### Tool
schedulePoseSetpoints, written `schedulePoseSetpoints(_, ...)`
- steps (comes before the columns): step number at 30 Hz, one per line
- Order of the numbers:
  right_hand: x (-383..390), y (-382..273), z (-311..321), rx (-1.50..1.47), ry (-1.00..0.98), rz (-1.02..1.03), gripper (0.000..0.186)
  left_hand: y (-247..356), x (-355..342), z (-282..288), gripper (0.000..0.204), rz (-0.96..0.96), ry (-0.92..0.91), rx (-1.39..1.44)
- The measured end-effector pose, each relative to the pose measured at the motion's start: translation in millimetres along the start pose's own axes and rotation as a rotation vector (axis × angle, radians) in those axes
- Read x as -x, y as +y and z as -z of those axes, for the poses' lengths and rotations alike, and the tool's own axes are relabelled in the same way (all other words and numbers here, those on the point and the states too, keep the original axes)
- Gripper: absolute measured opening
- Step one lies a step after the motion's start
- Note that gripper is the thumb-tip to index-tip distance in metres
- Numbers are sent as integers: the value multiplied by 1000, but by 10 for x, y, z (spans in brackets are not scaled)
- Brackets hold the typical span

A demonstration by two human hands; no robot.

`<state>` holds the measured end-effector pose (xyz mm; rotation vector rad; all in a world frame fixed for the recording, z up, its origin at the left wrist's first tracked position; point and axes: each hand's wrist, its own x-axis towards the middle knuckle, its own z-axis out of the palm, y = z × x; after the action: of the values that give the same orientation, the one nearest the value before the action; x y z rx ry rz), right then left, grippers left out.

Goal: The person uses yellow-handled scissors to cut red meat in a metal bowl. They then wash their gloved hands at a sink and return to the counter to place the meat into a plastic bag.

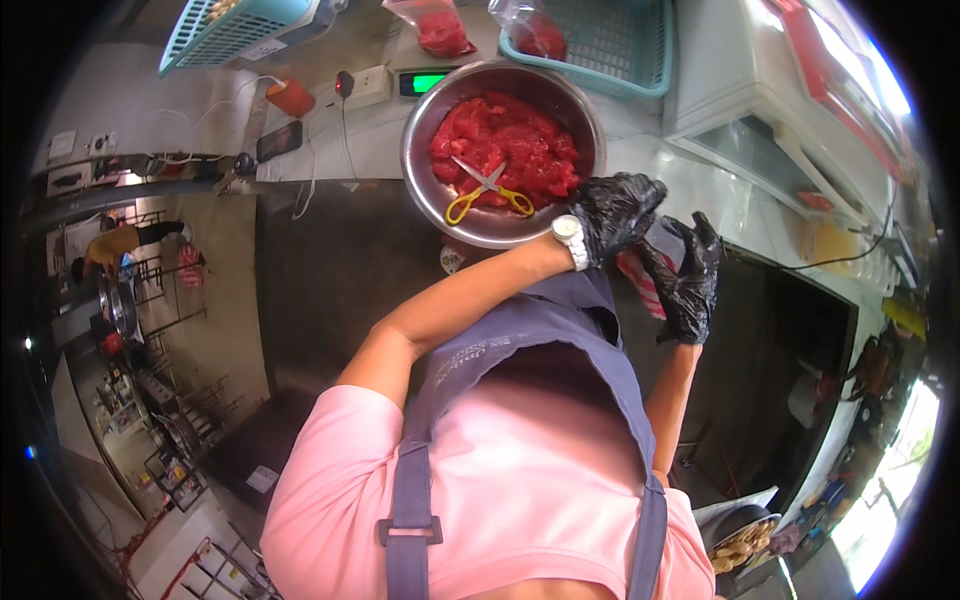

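My left hand [615, 215], in a black glove with a white watch at the wrist, is at the right rim of a steel bowl [415, 185]. Its fingers are curled closed, and what they hold is hidden. Just below and to the right, my right hand [692, 285], also gloved in black, grips a clear plastic bag [664, 245] between thumb and fingers. A red-and-white striped piece [641, 284] hangs beside that hand; whether it belongs to the bag I cannot tell. Raw red meat pieces [510, 130] fill the bowl, with yellow-handled scissors [487, 187] lying on top.
Behind the bowl sits a scale with a lit green display [428, 83]. Bagged meat [445, 35] lies beyond it, and another bag [540, 38] is at a blue basket [655, 75]. A white glass-fronted case [735, 65] stands right. A phone [279, 141] and cables lie left.
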<state>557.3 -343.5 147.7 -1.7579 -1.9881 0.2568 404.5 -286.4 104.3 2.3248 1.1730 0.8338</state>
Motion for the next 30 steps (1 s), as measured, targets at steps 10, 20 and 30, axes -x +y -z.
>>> schedulePoseSetpoints(10, 309, 1167, -459, -279, -18, -258, 39, 256, 28, -356, 13, -279, -65, -138)
schedulePoseSetpoints(20, 338, 686, -505, -444, 314, -288, 39, -9, 123, -728, 18, 355, -38, -4)
schedulePoseSetpoints(30, 339, 754, -495, -354, 157, -152, 32, -127, -45, -947, 23, 588, 369, 1858)
